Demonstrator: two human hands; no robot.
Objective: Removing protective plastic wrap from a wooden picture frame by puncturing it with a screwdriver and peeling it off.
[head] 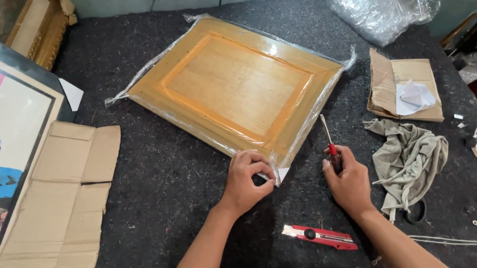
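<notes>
A red box cutter (319,237) lies nearest, at 6 o'clock. The left hand (246,180) pinches the near corner of the plastic-wrapped wooden frame (237,87), which lies flat in the middle. The right hand (348,180) is closed around a screwdriver (328,139). The frame looks stiff and its wrap slippery, so the edges seem best to hold. The felt table (166,185) is dark and fuzzy, with a gray rag (408,161) at 3 o'clock.

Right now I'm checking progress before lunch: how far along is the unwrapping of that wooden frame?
Barely begun. Plastic wrap covers the whole wooden frame. The left hand pinches the wrap at the near corner; the right hand holds a screwdriver upright beside it. The red utility knife lies apart from both hands.
</notes>
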